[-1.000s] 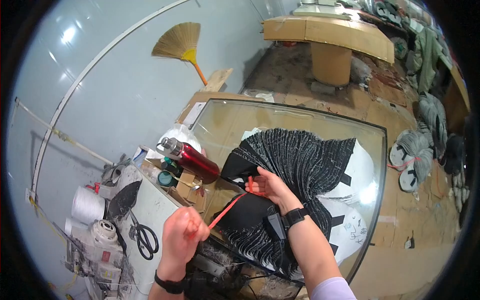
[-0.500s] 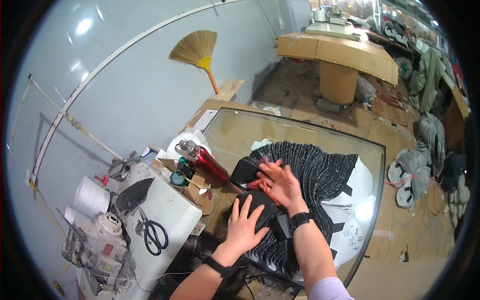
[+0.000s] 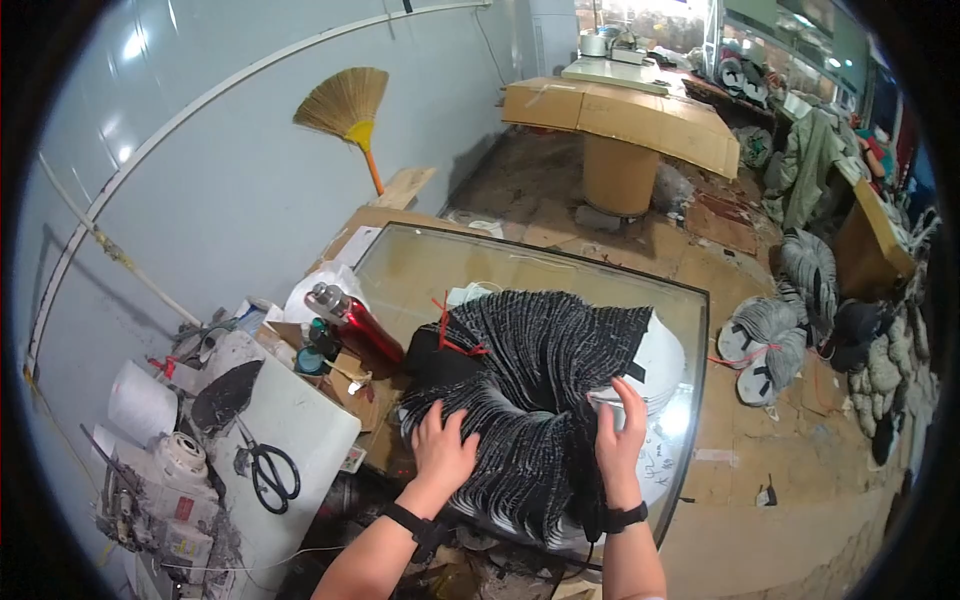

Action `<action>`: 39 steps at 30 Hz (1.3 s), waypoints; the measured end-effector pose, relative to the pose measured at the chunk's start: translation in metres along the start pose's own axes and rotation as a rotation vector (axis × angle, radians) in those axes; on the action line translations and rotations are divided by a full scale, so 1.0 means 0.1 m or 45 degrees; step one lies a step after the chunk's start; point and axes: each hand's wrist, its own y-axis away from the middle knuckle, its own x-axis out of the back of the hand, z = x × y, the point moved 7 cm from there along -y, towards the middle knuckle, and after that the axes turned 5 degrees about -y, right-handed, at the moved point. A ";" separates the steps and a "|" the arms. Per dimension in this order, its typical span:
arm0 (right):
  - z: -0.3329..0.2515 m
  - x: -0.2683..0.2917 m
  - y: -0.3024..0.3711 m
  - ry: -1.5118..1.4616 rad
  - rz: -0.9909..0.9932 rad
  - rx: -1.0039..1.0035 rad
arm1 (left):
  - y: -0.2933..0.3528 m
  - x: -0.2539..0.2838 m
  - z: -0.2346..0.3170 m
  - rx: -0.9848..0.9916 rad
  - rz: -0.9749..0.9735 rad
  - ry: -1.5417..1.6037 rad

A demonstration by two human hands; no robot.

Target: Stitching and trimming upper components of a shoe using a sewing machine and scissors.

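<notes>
A thick bundle of black-and-grey fabric pieces [image 3: 535, 350] lies fanned out in a ring on a glass-topped table [image 3: 425, 255]. White end pieces [image 3: 662, 365] with black tabs show at its right side. A red tie [image 3: 462, 348] lies loose across the dark far-left part of the bundle. My left hand [image 3: 442, 450] rests on the bundle's near-left side, its fingers spread. At the right edge is my right hand [image 3: 622, 435], fingers apart and slightly bent beside the white pieces. Nothing shows gripped in either hand.
Left of the glass stand a red metal bottle [image 3: 365, 335] and a cardboard box of small items [image 3: 345, 385]. Black-handled scissors [image 3: 272, 478] lie on a white machine table [image 3: 300, 415]. More bundles [image 3: 765, 340] sit on the floor at right; a broom [image 3: 355, 115] leans at the wall.
My right hand has left the red tie and moved to the bundle's right edge. My left hand has slid off the dark part to the near side. The view has shifted right.
</notes>
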 end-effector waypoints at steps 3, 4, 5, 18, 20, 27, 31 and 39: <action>0.41 -0.18 0.40 0.091 -0.008 -0.152 | 0.08 0.18 0.85 -0.669 0.410 0.387; 0.48 -0.25 0.49 0.142 -0.017 -0.126 | 0.07 0.09 1.10 -0.751 0.370 0.394; 0.54 -0.34 0.56 0.107 -0.034 -0.127 | -0.02 -0.09 1.25 -0.650 0.175 0.421; 0.55 -0.64 0.59 0.065 -0.052 -0.201 | -0.08 -0.10 1.42 -0.365 -0.416 1.186; 0.58 -0.66 0.60 0.076 -0.083 -0.242 | 0.32 0.38 1.35 -0.462 -0.550 1.255; 0.59 -0.65 0.61 0.128 -0.038 -0.113 | 1.69 1.94 -0.44 0.061 0.121 1.573; 0.51 -0.65 0.50 0.164 -0.105 -0.115 | 2.62 2.84 -1.33 -0.269 0.681 1.786; -1.95 -0.60 0.98 -0.708 -1.091 0.064 | 4.06 2.93 -1.92 0.144 0.768 1.595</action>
